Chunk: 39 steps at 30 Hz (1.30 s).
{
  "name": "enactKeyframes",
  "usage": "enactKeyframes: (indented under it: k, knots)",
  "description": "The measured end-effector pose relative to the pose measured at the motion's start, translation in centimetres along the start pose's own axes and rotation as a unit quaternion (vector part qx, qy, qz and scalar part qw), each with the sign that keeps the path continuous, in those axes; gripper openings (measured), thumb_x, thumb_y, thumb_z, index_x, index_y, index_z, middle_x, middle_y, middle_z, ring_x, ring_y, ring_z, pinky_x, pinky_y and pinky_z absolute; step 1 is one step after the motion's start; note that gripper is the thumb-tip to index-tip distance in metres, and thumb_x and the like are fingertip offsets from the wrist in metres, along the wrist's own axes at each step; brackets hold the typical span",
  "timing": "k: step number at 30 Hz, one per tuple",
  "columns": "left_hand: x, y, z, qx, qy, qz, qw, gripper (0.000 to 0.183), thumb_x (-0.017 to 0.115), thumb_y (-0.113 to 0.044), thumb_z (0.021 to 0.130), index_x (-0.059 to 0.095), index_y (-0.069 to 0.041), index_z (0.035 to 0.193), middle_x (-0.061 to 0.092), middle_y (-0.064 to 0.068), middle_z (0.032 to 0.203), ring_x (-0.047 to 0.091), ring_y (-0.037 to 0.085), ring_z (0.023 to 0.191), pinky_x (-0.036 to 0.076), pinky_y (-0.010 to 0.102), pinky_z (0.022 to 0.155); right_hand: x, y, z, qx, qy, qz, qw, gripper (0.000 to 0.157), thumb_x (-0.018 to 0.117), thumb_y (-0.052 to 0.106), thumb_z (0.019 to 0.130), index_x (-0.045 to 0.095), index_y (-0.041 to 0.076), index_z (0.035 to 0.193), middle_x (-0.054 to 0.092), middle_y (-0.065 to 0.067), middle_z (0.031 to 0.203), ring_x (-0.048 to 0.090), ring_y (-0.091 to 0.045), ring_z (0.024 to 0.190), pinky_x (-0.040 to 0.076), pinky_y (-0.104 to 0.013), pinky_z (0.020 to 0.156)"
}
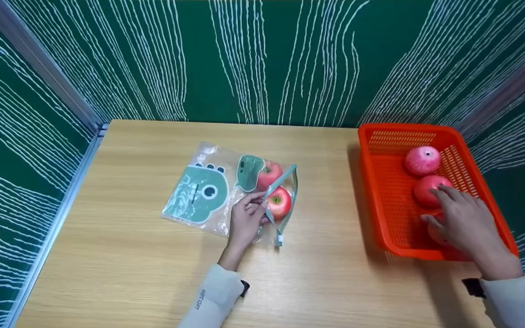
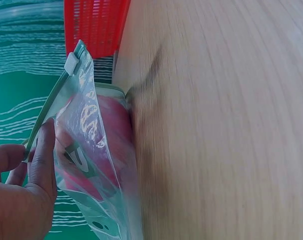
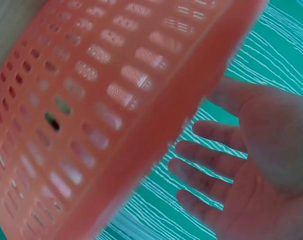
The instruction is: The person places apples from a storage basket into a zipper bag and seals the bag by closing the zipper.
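My left hand (image 1: pixel 246 219) pinches the open rim of a clear slider bag (image 1: pixel 230 226) with a green cartoon print, lying on the table. Two red apples (image 1: pixel 280 203) sit inside the bag near its mouth. In the left wrist view, the thumb and fingers hold the bag's green-edged rim (image 2: pixel 51 100), with its white slider (image 2: pixel 71 63) further along. Over the orange basket (image 1: pixel 372 191), my right hand (image 1: pixel 465 223) hangs with fingers extended above the red round fruits (image 1: pixel 429 189). Whether its fingertips touch a fruit cannot be seen. The right wrist view shows these fingers (image 3: pixel 206 172) spread beyond the basket's wall.
A pink round fruit (image 1: pixel 422 160) lies toward the basket's far end. Another fruit (image 1: pixel 436 232) is partly covered by my right hand. The wooden table (image 1: pixel 121 255) is bordered by green panels (image 1: pixel 226 59) with white wavy lines at the back and sides.
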<state>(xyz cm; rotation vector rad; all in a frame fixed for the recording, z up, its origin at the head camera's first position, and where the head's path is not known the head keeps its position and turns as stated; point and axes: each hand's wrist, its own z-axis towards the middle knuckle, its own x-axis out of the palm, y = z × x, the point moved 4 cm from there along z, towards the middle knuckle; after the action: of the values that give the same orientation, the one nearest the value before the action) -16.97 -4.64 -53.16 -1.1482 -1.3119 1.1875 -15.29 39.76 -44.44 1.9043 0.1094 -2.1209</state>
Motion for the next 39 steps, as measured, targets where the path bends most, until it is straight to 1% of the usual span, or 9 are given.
enactKeyframes:
  k: [6,12,17,19,24,27,29,33,39]
  knots:
    - [0.0,0.1,0.1,-0.013,-0.005,0.006,0.9999,0.028,0.064,0.004,0.099,0.069,0.007,0.126,0.065,0.014,0.106,0.068,0.010,0.074,0.066,0.027,0.063,0.1,-1.0,-0.2,-0.001,0.007,-0.012,1.000,0.080,0.095,0.010,0.074,0.054,-0.013,0.140,0.055,-0.042,0.133,0.051,-0.063,0.119,0.044,-0.085,0.095]
    - [0.0,0.3,0.2,-0.017,-0.007,0.007,0.9998,0.028,0.064,0.004,0.099,0.070,0.006,0.126,0.065,0.015,0.106,0.069,0.012,0.077,0.067,0.030,0.065,0.1,-1.9,-0.5,-0.005,0.022,-0.018,1.000,0.074,0.095,0.010,0.074,0.057,-0.014,0.132,0.057,-0.042,0.125,0.054,-0.061,0.108,0.051,-0.080,0.086]
    - [-0.1,0.2,0.1,-0.017,-0.005,0.006,0.9998,0.028,0.064,0.004,0.099,0.069,0.006,0.127,0.063,0.015,0.106,0.070,0.013,0.077,0.067,0.032,0.065,0.3,-2.6,-0.7,0.000,0.058,-0.023,0.998,0.069,0.096,0.013,0.074,0.059,-0.011,0.127,0.061,-0.036,0.108,0.057,-0.049,0.087,0.058,-0.072,0.075]
    - [-0.1,0.1,0.0,-0.017,-0.003,0.005,0.9998,0.027,0.064,0.005,0.100,0.069,0.006,0.127,0.063,0.015,0.106,0.070,0.013,0.077,0.067,0.032,0.065,0.4,-2.9,-0.8,0.005,0.077,-0.023,0.997,0.069,0.096,0.014,0.074,0.059,-0.010,0.127,0.061,-0.033,0.104,0.058,-0.045,0.083,0.059,-0.070,0.072]
    - [-0.1,0.1,-0.1,-0.015,0.002,0.003,0.9999,0.027,0.064,0.005,0.100,0.069,0.006,0.127,0.062,0.014,0.106,0.068,0.012,0.075,0.066,0.032,0.063,0.8,-3.6,-0.8,0.039,0.145,-0.015,0.989,0.074,0.096,0.021,0.076,0.057,-0.011,0.130,0.060,-0.034,0.107,0.058,-0.047,0.087,0.059,-0.070,0.075]
    - [0.0,0.1,-0.2,-0.015,0.006,-0.004,0.9999,0.027,0.063,0.005,0.100,0.068,0.006,0.127,0.063,0.014,0.107,0.068,0.012,0.075,0.067,0.034,0.064,1.0,-4.0,-0.8,0.055,0.171,-0.011,0.984,0.078,0.097,0.024,0.074,0.056,-0.012,0.131,0.059,-0.036,0.109,0.057,-0.049,0.089,0.059,-0.072,0.077]
    - [0.0,0.1,-0.2,-0.014,0.007,-0.009,0.9998,0.027,0.062,0.005,0.100,0.068,0.007,0.127,0.063,0.016,0.107,0.067,0.012,0.075,0.067,0.036,0.064,1.2,-4.2,-0.9,0.057,0.177,-0.012,0.982,0.079,0.097,0.024,0.074,0.055,-0.013,0.131,0.058,-0.036,0.108,0.057,-0.049,0.088,0.059,-0.071,0.076]
    - [-0.1,0.1,-0.2,-0.016,0.004,-0.004,0.9999,0.027,0.063,0.005,0.100,0.068,0.007,0.127,0.063,0.016,0.108,0.068,0.012,0.076,0.068,0.037,0.066,1.4,-4.6,-1.2,0.055,0.174,-0.014,0.983,0.077,0.095,0.023,0.076,0.054,-0.013,0.132,0.057,-0.035,0.106,0.056,-0.047,0.086,0.059,-0.068,0.073]
    - [-0.1,0.0,-0.2,-0.016,0.001,0.000,0.9999,0.027,0.063,0.006,0.100,0.069,0.007,0.127,0.062,0.014,0.106,0.068,0.012,0.075,0.068,0.040,0.066,1.8,-5.1,-1.5,0.059,0.176,-0.006,0.983,0.078,0.095,0.020,0.076,0.052,-0.011,0.133,0.058,-0.034,0.107,0.056,-0.049,0.089,0.058,-0.069,0.074]
